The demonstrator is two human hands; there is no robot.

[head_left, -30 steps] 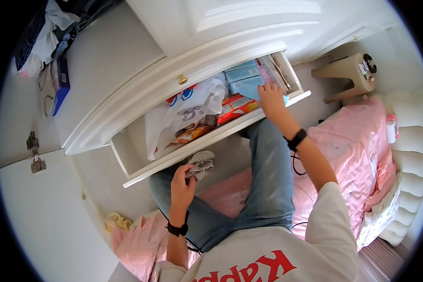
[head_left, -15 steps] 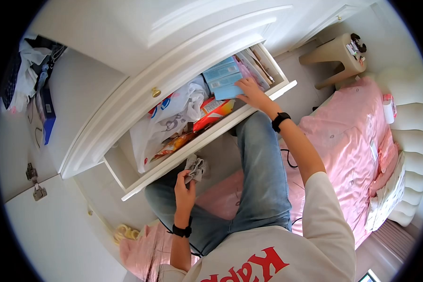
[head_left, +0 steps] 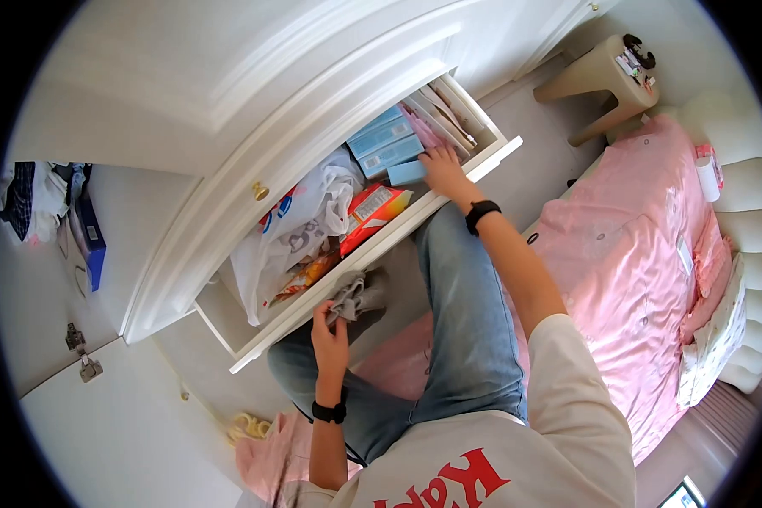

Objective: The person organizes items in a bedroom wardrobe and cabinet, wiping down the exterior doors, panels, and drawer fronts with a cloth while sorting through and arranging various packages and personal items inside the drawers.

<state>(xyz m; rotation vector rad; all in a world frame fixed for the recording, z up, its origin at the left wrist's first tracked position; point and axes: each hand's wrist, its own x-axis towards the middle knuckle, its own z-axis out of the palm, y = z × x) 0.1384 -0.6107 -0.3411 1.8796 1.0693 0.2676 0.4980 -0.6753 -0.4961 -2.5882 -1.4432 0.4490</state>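
A grey cloth (head_left: 356, 295) is pinched in the fingers of my left hand (head_left: 328, 334), just outside the front of the open white drawer (head_left: 372, 252). My right hand (head_left: 446, 173) reaches over the drawer's front edge, its fingers at the end of a light blue box (head_left: 406, 173) and beside a pink item (head_left: 426, 129); whether they grip the box is hard to tell. More blue boxes (head_left: 383, 142) lie behind it. Left of them are a red and orange packet (head_left: 371, 212) and a white plastic bag (head_left: 300, 212).
Pink bedding (head_left: 610, 229) covers the bed at right. A beige stool (head_left: 605, 80) with small items stands at the upper right. An open cabinet door (head_left: 135, 423) is at lower left, with clothes (head_left: 46, 199) above. My legs (head_left: 470, 313) are below the drawer.
The light blue box at my right hand has gone from tilted up to lying low beside the other boxes. The camera view has turned, and my left hand still has the cloth.
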